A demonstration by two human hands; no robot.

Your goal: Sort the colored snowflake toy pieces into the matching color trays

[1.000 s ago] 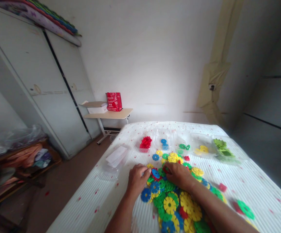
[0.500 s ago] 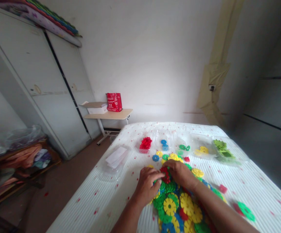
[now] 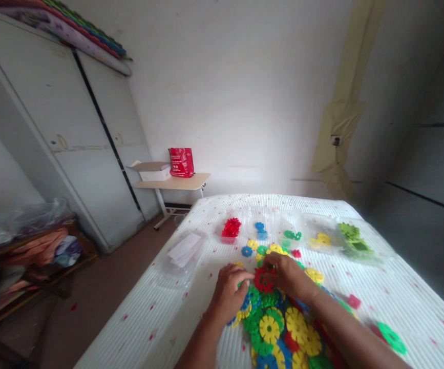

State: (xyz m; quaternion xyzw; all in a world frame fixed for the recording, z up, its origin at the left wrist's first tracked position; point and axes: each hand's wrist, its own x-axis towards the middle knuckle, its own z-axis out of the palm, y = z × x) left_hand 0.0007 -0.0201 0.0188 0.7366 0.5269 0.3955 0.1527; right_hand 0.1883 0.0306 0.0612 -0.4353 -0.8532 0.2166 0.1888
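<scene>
A red notched plastic disc (image 3: 262, 281) stands out at the top of a heap of flower-shaped discs, with more red pieces partly hidden behind fingers. My right hand (image 3: 288, 274) reaches over the heap from the right, its fingers curled onto that red disc. On the other side is my left hand (image 3: 230, 288), index finger stretched toward the disc's left edge and thumb held apart from it. Green and blue discs lie under the left fingertips. Below spreads the pile, including a yellow disc (image 3: 269, 329) and a green disc (image 3: 260, 343).
Clear boxes line the table's far part: red discs (image 3: 231, 229), blue discs (image 3: 260, 229), green discs (image 3: 292, 235), yellow discs (image 3: 323, 239) and light green pieces (image 3: 352, 236). A box with white paper (image 3: 185, 249) lies left. One green disc (image 3: 392, 337) rests at right.
The red disc has turned to show more of its flat face between my hands. My left thumb and index finger have shifted slightly; the boxes stay put.
</scene>
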